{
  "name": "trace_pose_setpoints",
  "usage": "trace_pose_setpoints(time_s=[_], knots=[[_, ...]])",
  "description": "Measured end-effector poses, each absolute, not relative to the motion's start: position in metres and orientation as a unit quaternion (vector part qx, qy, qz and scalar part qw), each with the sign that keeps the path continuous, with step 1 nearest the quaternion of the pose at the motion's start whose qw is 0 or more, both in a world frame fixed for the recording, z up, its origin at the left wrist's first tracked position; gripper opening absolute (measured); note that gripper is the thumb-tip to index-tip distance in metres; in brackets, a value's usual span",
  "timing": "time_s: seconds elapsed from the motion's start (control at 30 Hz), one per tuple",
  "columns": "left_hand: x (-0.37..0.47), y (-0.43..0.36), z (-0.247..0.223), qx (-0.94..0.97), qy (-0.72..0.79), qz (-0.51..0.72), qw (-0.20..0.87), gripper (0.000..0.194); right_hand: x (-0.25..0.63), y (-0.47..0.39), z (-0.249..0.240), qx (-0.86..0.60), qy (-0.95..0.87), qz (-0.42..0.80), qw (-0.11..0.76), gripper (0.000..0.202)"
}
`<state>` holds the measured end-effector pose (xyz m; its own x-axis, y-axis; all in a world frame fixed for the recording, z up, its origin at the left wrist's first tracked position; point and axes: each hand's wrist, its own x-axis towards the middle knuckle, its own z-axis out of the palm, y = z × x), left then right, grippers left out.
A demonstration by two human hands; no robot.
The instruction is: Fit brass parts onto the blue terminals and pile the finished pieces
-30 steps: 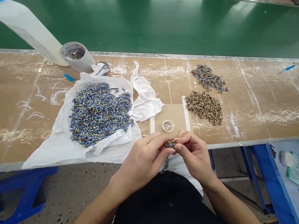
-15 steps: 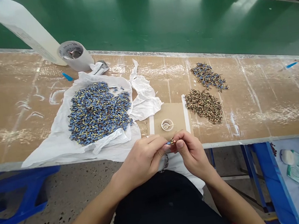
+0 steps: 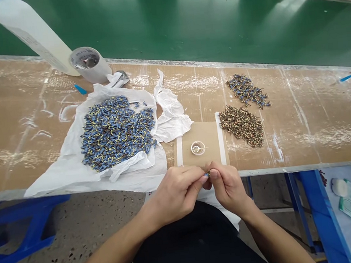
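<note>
My left hand (image 3: 184, 191) is closed in a pinch on a small blue piece (image 3: 206, 174), whose tip shows between the fingers. Against it, the fingers of my right hand (image 3: 228, 189) are pinched together too; a speck of gold shows there, but what they grip is mostly hidden. Both hands meet at the table's front edge. Just beyond them, a small round clear dish (image 3: 198, 148) with a thin white stick-like thing in it rests on a cardboard sheet (image 3: 184, 155). To the right lies a pile of small brown-gold pieces (image 3: 241, 126).
A big heap of small blue, yellow and dark pieces (image 3: 117, 132) covers white paper (image 3: 63, 176) at left. A smaller blue-gold pile (image 3: 247, 91) lies back right. Behind stand a tape roll (image 3: 99, 70) and a tall white bottle (image 3: 34, 33). Crumpled paper (image 3: 174, 121) lies mid-table.
Both hands have shifted slightly right and toward my body, and the fingertips have drawn closer together. Less of the small piece between them shows now. The piles look unchanged.
</note>
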<state>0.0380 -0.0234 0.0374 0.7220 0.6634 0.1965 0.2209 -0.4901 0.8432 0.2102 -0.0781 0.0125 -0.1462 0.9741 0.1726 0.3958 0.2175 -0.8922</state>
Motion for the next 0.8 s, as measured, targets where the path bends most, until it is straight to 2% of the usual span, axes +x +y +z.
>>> trace_pose_setpoints(time_s=[0.27, 0.67, 0.8], knots=[[0.0344, -0.0218, 0.0344, 0.845, 0.228, 0.247, 0.416, 0.025, 0.2172, -0.0811, 0.0149, -0.496, -0.701, 0.378, 0.345, 0.029], [0.0297, -0.0269, 0.0297, 0.865, 0.22, 0.247, 0.377, 0.023, 0.2176, -0.0806, 0.016, -0.473, -0.725, 0.4, 0.301, 0.031], [0.0303, -0.0276, 0.0299, 0.839, 0.252, 0.257, 0.408, 0.023, 0.2161, -0.0762, 0.0133, -0.461, -0.667, 0.473, 0.343, 0.033]])
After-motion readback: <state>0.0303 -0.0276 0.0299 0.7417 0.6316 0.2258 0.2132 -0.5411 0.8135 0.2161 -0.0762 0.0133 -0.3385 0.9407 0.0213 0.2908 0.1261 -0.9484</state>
